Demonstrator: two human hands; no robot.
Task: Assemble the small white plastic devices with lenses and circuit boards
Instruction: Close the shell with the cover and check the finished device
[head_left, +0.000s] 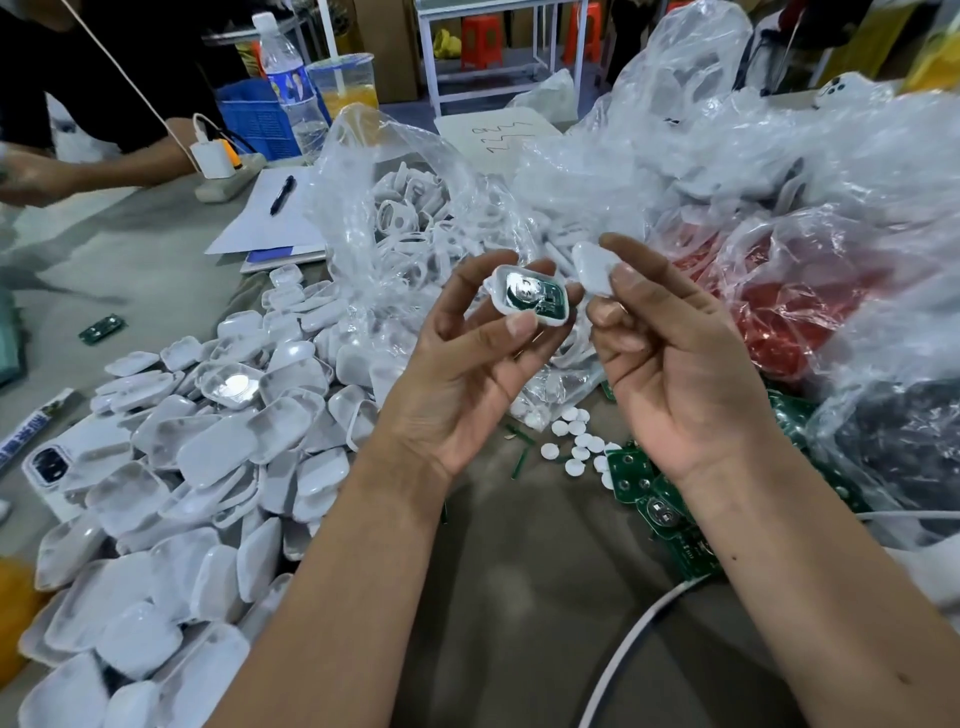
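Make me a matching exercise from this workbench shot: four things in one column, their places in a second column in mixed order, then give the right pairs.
Things
1. open shell with a circuit board inside
2. white cover piece
3. black pen
4. loose white discs

Places
A. on the white paper at the back left
B. pinched in the right hand
C. on the table between the two wrists
D. held in the left hand

Pairs: 1-D, 2-B, 3-A, 4-C
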